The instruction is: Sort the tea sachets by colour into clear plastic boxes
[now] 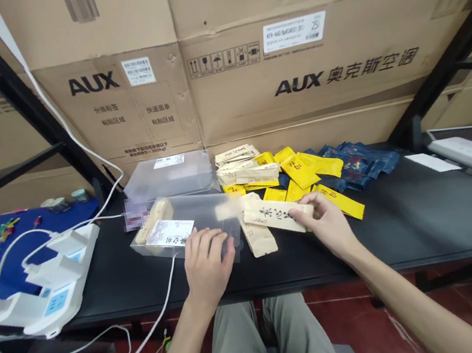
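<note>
Fingers of the right hand (pixel 330 225) pinch a beige packet (pixel 270 216), long axis crosswise, free end leftward. The left hand (pixel 206 265), loosely splayed, touches a clear box (pixel 202 207).

Cream pkt (pixel 266 215) (blk-lettered), yel. pkts (pixel 300 172)

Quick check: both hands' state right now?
Left hand: open, resting on the clear plastic box.
Right hand: closed on a beige packet, pinching its end.
</note>
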A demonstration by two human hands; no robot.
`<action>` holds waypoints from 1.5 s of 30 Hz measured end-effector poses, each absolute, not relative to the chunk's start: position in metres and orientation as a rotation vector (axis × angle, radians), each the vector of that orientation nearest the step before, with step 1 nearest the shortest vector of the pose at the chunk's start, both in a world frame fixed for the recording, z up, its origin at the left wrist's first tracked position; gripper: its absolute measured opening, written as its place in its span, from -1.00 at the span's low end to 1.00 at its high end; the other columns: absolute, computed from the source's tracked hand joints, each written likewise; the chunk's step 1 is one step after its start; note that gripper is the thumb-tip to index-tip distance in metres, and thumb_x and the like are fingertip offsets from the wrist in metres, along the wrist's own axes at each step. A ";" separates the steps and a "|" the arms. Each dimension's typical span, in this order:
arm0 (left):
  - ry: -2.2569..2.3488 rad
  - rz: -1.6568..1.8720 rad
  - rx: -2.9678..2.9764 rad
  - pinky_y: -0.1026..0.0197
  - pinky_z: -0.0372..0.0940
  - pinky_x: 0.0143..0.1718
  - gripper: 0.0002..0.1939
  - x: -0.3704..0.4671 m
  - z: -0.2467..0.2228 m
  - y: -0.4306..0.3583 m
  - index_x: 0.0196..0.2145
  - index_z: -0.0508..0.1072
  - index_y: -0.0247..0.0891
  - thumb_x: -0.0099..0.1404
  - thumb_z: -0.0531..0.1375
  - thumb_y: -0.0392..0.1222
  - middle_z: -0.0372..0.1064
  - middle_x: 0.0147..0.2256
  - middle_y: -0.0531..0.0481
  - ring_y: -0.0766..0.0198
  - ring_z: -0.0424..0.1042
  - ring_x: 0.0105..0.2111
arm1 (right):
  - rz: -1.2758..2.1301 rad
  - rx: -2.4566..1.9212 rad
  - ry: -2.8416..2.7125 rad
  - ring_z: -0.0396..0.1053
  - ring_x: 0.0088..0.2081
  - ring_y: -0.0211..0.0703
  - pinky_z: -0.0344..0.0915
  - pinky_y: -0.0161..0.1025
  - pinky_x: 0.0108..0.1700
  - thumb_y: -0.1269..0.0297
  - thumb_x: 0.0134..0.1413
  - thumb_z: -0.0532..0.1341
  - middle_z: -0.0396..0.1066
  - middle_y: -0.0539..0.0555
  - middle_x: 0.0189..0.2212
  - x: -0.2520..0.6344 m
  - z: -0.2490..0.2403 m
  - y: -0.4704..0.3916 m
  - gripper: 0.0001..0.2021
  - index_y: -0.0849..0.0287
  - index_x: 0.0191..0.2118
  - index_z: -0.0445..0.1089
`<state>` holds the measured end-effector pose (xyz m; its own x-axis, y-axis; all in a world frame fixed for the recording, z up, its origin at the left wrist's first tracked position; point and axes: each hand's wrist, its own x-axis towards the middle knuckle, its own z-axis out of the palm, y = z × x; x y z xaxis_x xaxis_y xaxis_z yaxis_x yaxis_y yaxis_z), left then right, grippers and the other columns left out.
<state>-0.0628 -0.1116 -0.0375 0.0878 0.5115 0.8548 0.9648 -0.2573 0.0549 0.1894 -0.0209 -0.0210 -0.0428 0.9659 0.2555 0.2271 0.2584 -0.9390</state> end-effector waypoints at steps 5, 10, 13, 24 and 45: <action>-1.475 -1.258 -1.790 0.04 0.35 0.03 -0.92 -0.062 -0.035 -0.111 -0.30 0.40 -0.22 0.26 0.22 -0.35 0.49 -0.32 -0.02 0.20 0.45 -0.23 | 0.684 -1.111 -1.716 0.37 -0.38 -0.16 0.33 -0.22 -0.33 0.03 0.01 0.31 0.43 0.04 -0.36 0.168 -0.013 -0.040 -0.70 0.10 -0.32 0.26; -1.477 -1.332 -1.786 0.02 0.34 0.05 -0.92 -0.063 -0.036 -0.115 -0.31 0.40 -0.21 0.27 0.20 -0.36 0.48 -0.33 -0.02 0.22 0.46 -0.24 | 0.620 -0.961 -1.888 0.46 -0.30 -0.12 0.38 -0.21 -0.23 0.13 0.09 0.29 0.49 0.07 -0.31 0.135 -0.019 -0.047 -0.80 0.09 -0.33 0.28; -1.481 -1.357 -1.807 0.01 0.34 0.07 -0.92 -0.062 -0.036 -0.117 -0.32 0.39 -0.21 0.27 0.21 -0.36 0.48 -0.34 0.00 0.23 0.47 -0.25 | 0.625 -0.899 -1.992 0.49 -0.23 -0.11 0.40 -0.21 -0.15 0.19 0.15 0.26 0.53 0.08 -0.25 0.115 -0.022 -0.045 -0.88 0.10 -0.26 0.37; -1.649 -0.975 -1.805 -0.35 0.02 0.27 -0.72 -0.112 -0.039 -0.139 -0.04 0.42 -0.22 0.31 0.20 -0.12 0.44 -0.01 -0.17 -0.10 0.29 0.13 | 0.447 -0.781 -2.549 0.37 0.12 0.03 0.30 -0.02 0.13 0.39 0.28 0.07 0.39 0.28 0.13 0.084 -0.023 -0.020 -0.49 0.17 0.33 0.12; -1.822 -0.960 -1.703 -0.27 0.03 0.29 -0.64 -0.122 -0.056 -0.142 0.07 0.39 -0.23 0.33 0.16 -0.19 0.38 0.10 -0.17 -0.09 0.22 0.22 | 0.656 -0.788 -2.581 0.44 -0.24 -0.08 0.29 -0.22 -0.17 0.29 0.22 0.24 0.52 0.13 -0.24 0.059 -0.014 0.005 -0.86 0.20 -0.15 0.45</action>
